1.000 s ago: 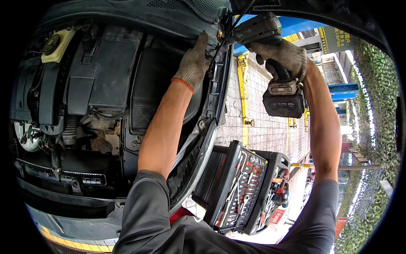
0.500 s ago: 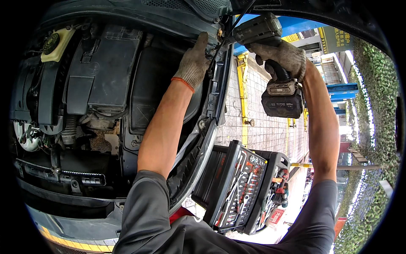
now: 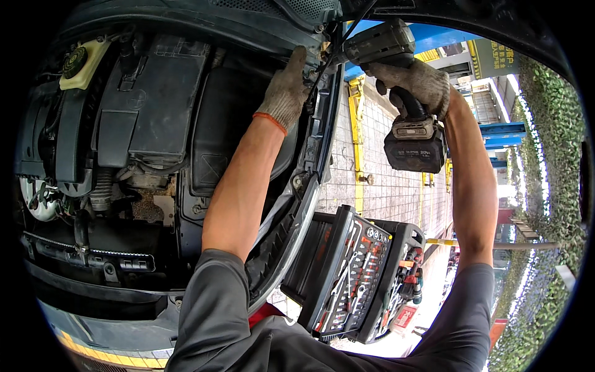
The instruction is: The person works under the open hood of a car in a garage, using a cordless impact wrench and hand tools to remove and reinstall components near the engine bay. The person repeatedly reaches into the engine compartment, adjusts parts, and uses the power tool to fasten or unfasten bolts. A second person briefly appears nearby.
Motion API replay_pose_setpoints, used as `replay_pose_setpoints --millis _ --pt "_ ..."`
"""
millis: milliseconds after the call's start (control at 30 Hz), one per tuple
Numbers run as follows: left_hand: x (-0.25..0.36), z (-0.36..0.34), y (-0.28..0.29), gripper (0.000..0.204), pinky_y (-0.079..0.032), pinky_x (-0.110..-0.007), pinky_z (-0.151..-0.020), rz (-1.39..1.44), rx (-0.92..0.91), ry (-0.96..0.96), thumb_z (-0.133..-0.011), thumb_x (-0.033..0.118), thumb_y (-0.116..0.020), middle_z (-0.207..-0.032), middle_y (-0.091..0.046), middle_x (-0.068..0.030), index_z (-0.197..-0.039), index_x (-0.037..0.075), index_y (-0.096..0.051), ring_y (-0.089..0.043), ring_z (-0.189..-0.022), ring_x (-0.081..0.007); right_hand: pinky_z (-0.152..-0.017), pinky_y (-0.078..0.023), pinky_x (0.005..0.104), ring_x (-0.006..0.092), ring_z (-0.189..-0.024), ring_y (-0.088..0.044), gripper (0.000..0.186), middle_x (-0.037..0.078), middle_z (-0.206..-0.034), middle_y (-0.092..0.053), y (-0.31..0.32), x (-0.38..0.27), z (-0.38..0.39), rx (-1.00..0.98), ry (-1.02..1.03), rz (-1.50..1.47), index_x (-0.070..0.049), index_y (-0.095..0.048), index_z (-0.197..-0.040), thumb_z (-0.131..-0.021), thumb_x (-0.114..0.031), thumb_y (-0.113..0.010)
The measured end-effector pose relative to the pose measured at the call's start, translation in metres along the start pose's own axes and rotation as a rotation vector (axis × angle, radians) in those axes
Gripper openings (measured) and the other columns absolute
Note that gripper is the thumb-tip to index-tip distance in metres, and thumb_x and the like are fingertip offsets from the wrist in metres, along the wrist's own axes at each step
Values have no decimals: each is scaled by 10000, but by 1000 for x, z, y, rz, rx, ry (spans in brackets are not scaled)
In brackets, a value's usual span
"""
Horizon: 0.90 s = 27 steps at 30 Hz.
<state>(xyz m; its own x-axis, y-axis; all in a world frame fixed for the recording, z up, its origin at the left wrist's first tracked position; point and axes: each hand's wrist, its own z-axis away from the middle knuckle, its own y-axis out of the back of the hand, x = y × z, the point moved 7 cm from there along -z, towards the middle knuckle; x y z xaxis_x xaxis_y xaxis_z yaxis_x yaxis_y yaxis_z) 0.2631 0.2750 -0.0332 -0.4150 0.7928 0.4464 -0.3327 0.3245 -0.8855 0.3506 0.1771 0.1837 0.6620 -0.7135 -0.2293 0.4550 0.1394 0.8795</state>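
Note:
My right hand (image 3: 412,84), in a grey work glove, is wrapped round the grip of a black cordless impact wrench (image 3: 379,46). Its battery pack (image 3: 415,149) hangs below the hand. The wrench's nose points left, onto the upper edge of the car's fender (image 3: 334,105) beside a thin dark rod (image 3: 331,56). Whatever fastener sits at the tip is too small to make out. Just left of the nose, my gloved left hand (image 3: 284,96) lies against the inner fender edge, index finger stretched forward. Its other fingers are partly hidden.
The engine bay holds a black plastic box (image 3: 164,99) and a pale reservoir with a dark cap (image 3: 77,68). An opened tool chest (image 3: 347,279) with sockets and wrenches stands beside the car. Behind it are yellow lift arms (image 3: 356,136) on a tiled floor and a hedge (image 3: 545,186).
The impact wrench and my right hand have shifted very slightly. My left hand stays almost in the same place at the fender edge.

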Motion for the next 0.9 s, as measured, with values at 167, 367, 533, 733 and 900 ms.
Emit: replay_pose_setpoints --millis 167,367,533,733,900 --pt "-1 1 -3 601 -389 -371 -1175 -110 -46 -32 -1111 402 -450 -1580 -442 -90 -1603 79 -328 -505 -1384 -238 -625 -580 286 111 -711 -657 412 21 -898 -692 1 7 -3 -45 22 113 -178 -668 -1342 -936 -112 -666" --pt "-20 -19 9 529 -415 -345 -1145 149 109 95 -1131 330 -402 -1550 -471 -84 -1589 71 -342 -548 -1327 -210 -558 -534 269 93 -662 -636 329 20 -855 -679 -2 -19 12 -1 -52 -43 -103 -715 -1214 -927 -263 -729" --pt "-24 -21 17 572 -439 -358 -1123 84 179 103 -1108 378 -461 -1548 -472 -80 -1586 84 -352 -555 -1314 -216 -543 -493 260 78 -647 -600 420 28 -833 -695 -2 -11 7 30 4 -52 -96 -741 -1144 -906 -441 -758" --pt "-18 -20 11 651 -427 -380 -1107 226 89 76 -1046 421 -539 -1552 -465 -98 -1575 84 -365 -531 -1333 -226 -560 -521 290 119 -671 -615 437 44 -865 -675 -4 -15 10 20 -4 -31 -78 -702 -1230 -931 -392 -760" --pt "1 9 -10 598 -469 -365 -1089 29 129 -33 -1073 396 -517 -1519 -508 -100 -1559 69 -396 -546 -1323 -238 -595 -542 305 130 -727 -634 472 57 -883 -682 -3 0 5 15 28 -54 -84 -701 -1246 -919 -416 -775"
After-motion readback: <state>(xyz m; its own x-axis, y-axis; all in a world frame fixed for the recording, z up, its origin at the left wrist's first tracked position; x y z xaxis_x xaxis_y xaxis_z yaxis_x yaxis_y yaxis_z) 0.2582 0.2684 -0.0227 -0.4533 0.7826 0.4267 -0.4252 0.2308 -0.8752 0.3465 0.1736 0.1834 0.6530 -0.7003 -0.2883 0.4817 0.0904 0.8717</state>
